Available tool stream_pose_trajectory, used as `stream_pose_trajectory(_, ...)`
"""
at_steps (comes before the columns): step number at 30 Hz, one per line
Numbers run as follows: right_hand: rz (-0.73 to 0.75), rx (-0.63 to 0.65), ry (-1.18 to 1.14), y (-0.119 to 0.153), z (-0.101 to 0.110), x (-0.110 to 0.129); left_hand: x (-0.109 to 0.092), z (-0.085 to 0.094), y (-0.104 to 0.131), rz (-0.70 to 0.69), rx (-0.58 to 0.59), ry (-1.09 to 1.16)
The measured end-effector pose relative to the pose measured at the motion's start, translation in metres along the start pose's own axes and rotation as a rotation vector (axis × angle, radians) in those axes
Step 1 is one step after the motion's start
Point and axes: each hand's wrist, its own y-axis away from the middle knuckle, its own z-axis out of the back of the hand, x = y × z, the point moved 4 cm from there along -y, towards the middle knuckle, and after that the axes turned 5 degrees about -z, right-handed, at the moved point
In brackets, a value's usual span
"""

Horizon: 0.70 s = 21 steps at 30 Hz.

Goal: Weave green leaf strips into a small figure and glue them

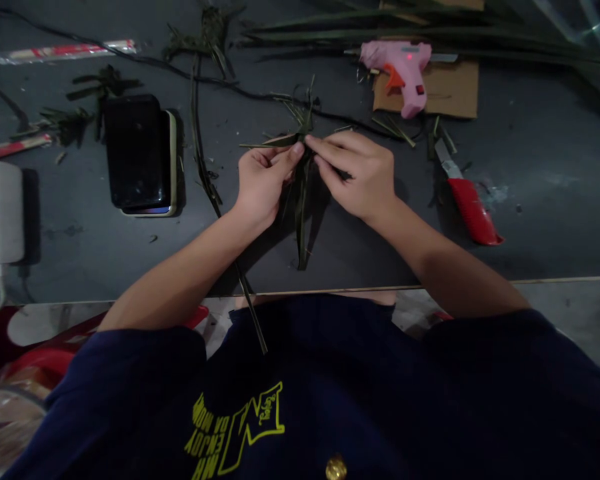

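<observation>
Between my hands is a woven piece of dark green leaf strips point(303, 200), with thin ends fanning out at its top and a long strip hanging toward the table's front edge. My left hand point(266, 175) pinches its left side between thumb and fingers. My right hand point(356, 167) has its fingertips pressed on the right side of the piece, close to my left thumb. The exact fold under the fingertips is too small to make out. Another long leaf strip point(200, 153) lies left of my left hand and runs over the table edge.
A pink glue gun point(409, 70) lies on cardboard point(453, 93) at the upper right, below long leaves point(300, 30). A red-handled knife point(473, 210) lies right. Stacked phones point(134, 152), leaf figures point(207, 37) and a white charger point(0, 212) are left. A black cable point(170, 67) crosses behind.
</observation>
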Motion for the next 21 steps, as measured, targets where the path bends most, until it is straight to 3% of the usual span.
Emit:
stream_pose_trajectory(8, 0.04, 0.052, 0.076, -0.002, 0.005, -0.004, -0.002, 0.001, -0.001, -0.006, -0.021, -0.051)
stream_pose_trajectory(15, 0.11, 0.067, 0.1, -0.003, 0.006, 0.001, -0.004, 0.001, -0.001, 0.097, -0.088, 0.002)
stream_pose_trajectory(21, -0.034, 0.016, 0.211, -0.008, 0.023, -0.004, -0.009, -0.001, 0.001, 0.172, -0.163, 0.108)
